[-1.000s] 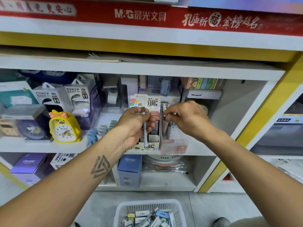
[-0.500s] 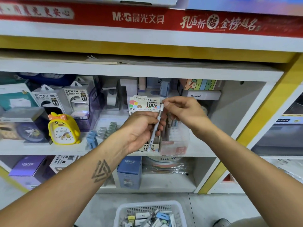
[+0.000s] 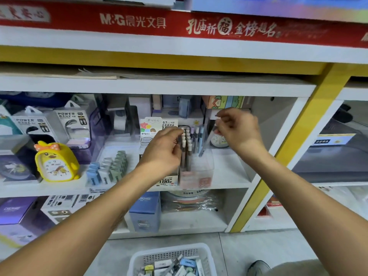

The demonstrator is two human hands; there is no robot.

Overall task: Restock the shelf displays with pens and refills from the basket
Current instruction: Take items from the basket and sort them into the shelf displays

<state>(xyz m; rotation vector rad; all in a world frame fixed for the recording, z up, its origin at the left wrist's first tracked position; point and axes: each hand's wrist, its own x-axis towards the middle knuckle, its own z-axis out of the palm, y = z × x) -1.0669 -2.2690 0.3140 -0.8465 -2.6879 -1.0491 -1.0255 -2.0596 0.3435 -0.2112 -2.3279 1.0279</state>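
A clear pen display box point(image 3: 197, 177) stands on the middle shelf, holding several upright pens point(image 3: 194, 139) with white caps. My left hand point(image 3: 162, 151) is against its left side, fingers curled on a brown-barrelled pen point(image 3: 182, 151) standing among the others. My right hand point(image 3: 238, 132) hovers to the right of the box and slightly higher. It is blurred, its fingers loosely bent and nothing visible in them. A lead-refill carton point(image 3: 153, 126) sits just left of the pens, partly hidden by my left hand. The white basket point(image 3: 169, 249) of pens and refills lies on the floor below.
A yellow duck clock point(image 3: 56, 162), power bank packs point(image 3: 73, 124) and rows of erasers point(image 3: 108, 168) fill the shelf to the left. Blue and purple boxes point(image 3: 146, 211) stand on the lower shelf. A yellow post point(image 3: 294, 136) bounds the bay on the right. A shoe point(image 3: 258, 267) is beside the basket.
Both hands held one pen in front of the refill carton. Now the pen stands in the display box under my left hand, and my right hand has let go and drawn away rightward.
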